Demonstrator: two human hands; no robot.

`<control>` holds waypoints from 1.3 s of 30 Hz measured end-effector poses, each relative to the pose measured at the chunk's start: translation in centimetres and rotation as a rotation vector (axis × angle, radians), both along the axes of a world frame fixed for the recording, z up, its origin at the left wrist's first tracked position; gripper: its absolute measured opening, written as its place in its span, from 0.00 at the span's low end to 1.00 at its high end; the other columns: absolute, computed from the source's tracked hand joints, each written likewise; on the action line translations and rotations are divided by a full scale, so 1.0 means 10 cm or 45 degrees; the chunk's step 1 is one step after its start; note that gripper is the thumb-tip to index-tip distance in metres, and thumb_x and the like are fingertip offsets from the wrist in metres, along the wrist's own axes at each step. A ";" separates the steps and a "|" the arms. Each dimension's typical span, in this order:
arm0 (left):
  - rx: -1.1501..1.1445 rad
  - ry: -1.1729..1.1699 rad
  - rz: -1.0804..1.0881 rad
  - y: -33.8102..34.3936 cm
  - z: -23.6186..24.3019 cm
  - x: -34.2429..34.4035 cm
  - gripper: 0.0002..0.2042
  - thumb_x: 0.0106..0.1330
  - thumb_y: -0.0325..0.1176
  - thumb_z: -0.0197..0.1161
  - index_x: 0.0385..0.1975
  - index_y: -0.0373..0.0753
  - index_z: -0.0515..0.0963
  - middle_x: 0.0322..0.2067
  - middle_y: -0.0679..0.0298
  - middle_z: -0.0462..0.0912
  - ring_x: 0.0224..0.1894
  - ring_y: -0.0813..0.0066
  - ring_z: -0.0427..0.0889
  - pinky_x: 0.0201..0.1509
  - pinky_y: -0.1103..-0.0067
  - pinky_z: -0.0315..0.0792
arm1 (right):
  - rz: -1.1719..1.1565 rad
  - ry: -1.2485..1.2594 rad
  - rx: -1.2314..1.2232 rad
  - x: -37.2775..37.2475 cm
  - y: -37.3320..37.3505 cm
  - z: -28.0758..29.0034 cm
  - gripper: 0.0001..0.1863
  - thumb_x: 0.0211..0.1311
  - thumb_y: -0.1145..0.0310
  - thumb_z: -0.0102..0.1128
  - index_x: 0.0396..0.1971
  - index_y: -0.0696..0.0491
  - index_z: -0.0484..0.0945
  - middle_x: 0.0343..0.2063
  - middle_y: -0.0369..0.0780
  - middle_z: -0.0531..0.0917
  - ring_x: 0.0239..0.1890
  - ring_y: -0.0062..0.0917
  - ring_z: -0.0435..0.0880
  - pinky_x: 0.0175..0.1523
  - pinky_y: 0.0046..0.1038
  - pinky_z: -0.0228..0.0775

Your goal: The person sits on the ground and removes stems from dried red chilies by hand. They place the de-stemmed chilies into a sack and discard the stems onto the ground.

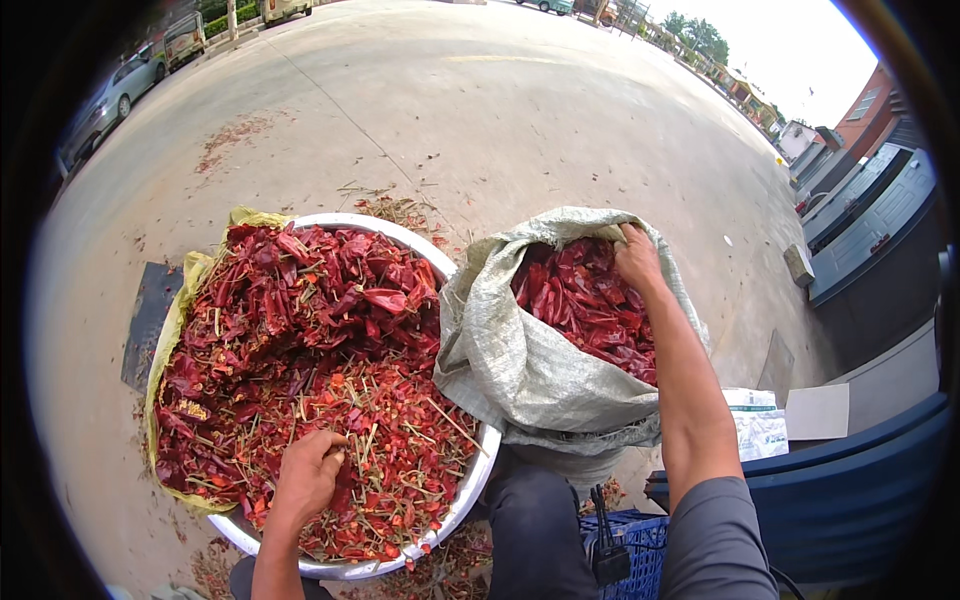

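My left hand (308,474) is low over the near part of a wide metal basin (470,490), its fingers curled together against the broken red chili bits. Whatever those fingers hold, if anything, is too small to make out. The basin is heaped with dried red chilies (330,290), and loose stems and seeds are mixed among the bits nearest me. At the far right rim of a whitish woven sack (550,375), my right hand (638,258) has its fingers bent inward. What they grip is hidden. Whole dried chilies (585,300) fill the sack's mouth, which has a rolled-down edge.
Yellow woven cloth (172,340) lines the basin's left side. A blue plastic crate (640,550) and a dark blue ribbed surface (820,500) are near my right arm. Chili scraps (395,210) lie on the concrete. Parked vehicles stand far left, buildings far right.
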State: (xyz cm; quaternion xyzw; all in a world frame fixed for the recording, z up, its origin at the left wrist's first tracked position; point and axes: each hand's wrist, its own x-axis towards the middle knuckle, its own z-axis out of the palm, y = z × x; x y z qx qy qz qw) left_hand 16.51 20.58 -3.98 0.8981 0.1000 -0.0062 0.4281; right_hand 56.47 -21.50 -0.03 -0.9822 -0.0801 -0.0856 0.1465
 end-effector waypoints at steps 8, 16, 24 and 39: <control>-0.083 0.011 0.142 -0.01 0.07 0.03 0.09 0.61 0.23 0.59 0.41 0.33 0.79 0.32 0.56 0.79 0.30 0.68 0.78 0.36 0.74 0.71 | 0.405 -0.624 -0.534 -1.19 0.79 0.06 0.07 0.55 0.70 0.58 0.33 0.53 0.81 0.33 0.41 0.82 0.42 0.36 0.81 0.47 0.39 0.68; -1.159 -0.298 0.588 0.31 -0.18 -0.05 0.08 0.71 0.23 0.55 0.47 0.34 0.72 0.34 0.63 0.81 0.31 0.81 0.80 0.33 0.83 0.76 | 1.004 0.340 0.437 -2.93 2.55 0.02 0.19 0.63 0.56 0.63 0.44 0.55 0.77 0.33 0.50 0.83 0.37 0.47 0.84 0.41 0.46 0.75; -1.239 -0.359 0.861 0.46 -0.04 -0.12 0.08 0.71 0.22 0.56 0.48 0.34 0.71 0.37 0.64 0.78 0.38 0.77 0.81 0.44 0.79 0.79 | 0.700 1.364 1.444 -3.08 2.95 -0.28 0.21 0.72 0.61 0.59 0.54 0.62 0.75 0.33 0.37 0.82 0.33 0.18 0.83 0.37 0.21 0.79; -0.071 -0.430 0.239 0.34 0.16 -0.24 0.13 0.65 0.24 0.61 0.49 0.34 0.77 0.39 0.54 0.78 0.42 0.56 0.80 0.45 0.70 0.73 | 0.823 1.260 1.363 -3.03 3.09 -0.35 0.09 0.70 0.67 0.61 0.40 0.58 0.80 0.26 0.34 0.83 0.26 0.14 0.80 0.30 0.18 0.74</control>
